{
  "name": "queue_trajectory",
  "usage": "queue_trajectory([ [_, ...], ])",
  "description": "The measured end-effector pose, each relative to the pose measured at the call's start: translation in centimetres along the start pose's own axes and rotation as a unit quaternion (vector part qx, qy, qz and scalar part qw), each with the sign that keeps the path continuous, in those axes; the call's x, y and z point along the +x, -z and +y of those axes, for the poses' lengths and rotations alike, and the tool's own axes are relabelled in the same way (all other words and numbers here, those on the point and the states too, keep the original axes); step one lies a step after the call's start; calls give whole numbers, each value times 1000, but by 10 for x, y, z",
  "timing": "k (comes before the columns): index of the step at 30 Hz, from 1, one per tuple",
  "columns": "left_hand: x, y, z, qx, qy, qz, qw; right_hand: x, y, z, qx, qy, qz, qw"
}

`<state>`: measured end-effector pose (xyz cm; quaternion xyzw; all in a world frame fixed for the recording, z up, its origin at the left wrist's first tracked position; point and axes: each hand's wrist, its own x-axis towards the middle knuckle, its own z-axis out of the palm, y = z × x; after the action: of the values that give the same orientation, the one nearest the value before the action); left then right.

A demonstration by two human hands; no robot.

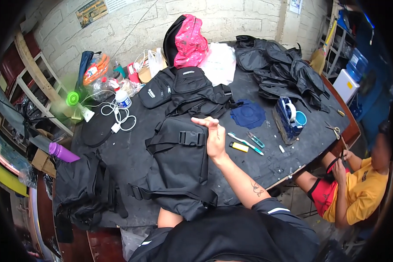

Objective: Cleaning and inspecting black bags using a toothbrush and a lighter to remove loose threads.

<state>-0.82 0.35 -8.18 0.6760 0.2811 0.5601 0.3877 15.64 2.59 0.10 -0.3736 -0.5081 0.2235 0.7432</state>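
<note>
A black bag with straps and a side-release buckle lies at the near middle of the table, in front of me. My right hand rests along its upper right edge, beside the buckle, with the fingers stretched out to the left. My left forearm goes under the bag's lower end; the bag hides that hand, so its fingers cannot be seen. Just beyond are more black bags. To the right lie a toothbrush, thread snips and a yellow lighter.
Dark blue cloth pieces, a tape dispenser and scissors lie rightward. A black fabric heap is at left, near a spray bottle. A pink bag stands at the back. A person in yellow sits at right.
</note>
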Motion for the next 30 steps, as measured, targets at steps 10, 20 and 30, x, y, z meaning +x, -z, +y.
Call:
queue_trajectory([
  [10,-16,-4,-2,56,-33,-25,998,-6,-5,-10,40,27,29,998],
  [20,-20,4,-9,115,-47,-44,991,-4,-4,-5,3,35,9,999],
  [30,48,-26,-16,160,-58,-82,982,104,57,73,-94,-95,252,958],
])
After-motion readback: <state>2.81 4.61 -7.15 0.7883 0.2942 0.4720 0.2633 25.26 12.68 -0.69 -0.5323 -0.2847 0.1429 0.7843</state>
